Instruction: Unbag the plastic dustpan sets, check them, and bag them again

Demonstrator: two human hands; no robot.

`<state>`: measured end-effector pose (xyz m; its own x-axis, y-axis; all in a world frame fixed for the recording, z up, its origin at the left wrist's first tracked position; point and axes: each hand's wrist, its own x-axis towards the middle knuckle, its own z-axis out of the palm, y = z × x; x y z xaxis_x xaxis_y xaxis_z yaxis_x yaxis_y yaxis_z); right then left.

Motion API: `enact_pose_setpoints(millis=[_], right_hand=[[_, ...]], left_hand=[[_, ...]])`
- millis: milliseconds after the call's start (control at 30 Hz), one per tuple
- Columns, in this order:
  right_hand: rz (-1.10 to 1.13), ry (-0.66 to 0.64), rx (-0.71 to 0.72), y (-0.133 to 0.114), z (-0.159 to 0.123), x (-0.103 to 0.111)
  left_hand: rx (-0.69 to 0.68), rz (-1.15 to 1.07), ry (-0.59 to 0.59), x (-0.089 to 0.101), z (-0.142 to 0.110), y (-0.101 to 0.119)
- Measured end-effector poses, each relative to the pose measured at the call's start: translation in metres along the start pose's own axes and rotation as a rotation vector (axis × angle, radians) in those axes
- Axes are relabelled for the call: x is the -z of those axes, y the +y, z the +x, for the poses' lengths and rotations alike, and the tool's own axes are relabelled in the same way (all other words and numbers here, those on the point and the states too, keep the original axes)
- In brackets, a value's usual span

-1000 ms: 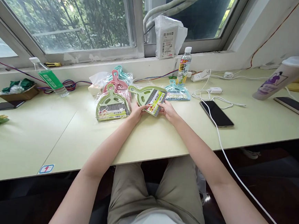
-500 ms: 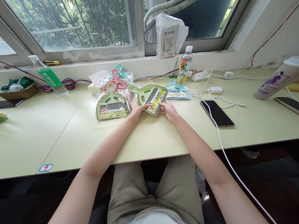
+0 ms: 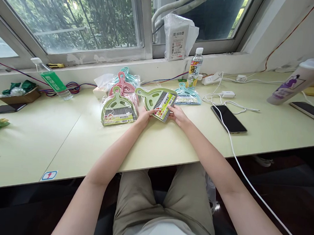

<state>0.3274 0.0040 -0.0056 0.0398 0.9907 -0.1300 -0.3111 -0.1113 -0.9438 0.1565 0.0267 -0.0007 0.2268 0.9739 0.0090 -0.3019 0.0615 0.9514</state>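
A green dustpan and brush set [image 3: 158,102] with a printed label is held tilted above the table, its handle pointing left. My left hand [image 3: 145,117] grips its lower left edge, and my right hand [image 3: 178,116] holds the right edge, thumb over the label. Just left of my hands lies another green dustpan set [image 3: 119,109] in clear wrap. Behind that one are a pink dustpan set [image 3: 123,83] and blue-green sets [image 3: 128,74]. To the right, beyond my right hand, rests a blue dustpan set [image 3: 185,95].
On the pale table [image 3: 95,145], a drink bottle [image 3: 195,68] stands at the back. A black phone [image 3: 229,119] and white cable [image 3: 235,156] lie to the right, near a tilted cup [image 3: 295,81]. A green-label bottle [image 3: 52,80] leans at the left.
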Motion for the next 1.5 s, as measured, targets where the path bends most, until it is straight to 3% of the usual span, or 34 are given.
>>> enact_pose_setpoints(millis=[833, 1100, 1500], right_hand=[[0.022, 0.102, -0.012, -0.001, -0.002, -0.004], [0.016, 0.024, 0.042, 0.000, -0.003, -0.001], [0.007, 0.083, 0.025, -0.001, -0.005, -0.003]], left_hand=[[0.001, 0.015, -0.007, 0.001, 0.003, -0.003], [-0.002, 0.008, -0.004, 0.003, 0.005, -0.006], [-0.007, 0.009, -0.038, 0.006, 0.010, -0.010]])
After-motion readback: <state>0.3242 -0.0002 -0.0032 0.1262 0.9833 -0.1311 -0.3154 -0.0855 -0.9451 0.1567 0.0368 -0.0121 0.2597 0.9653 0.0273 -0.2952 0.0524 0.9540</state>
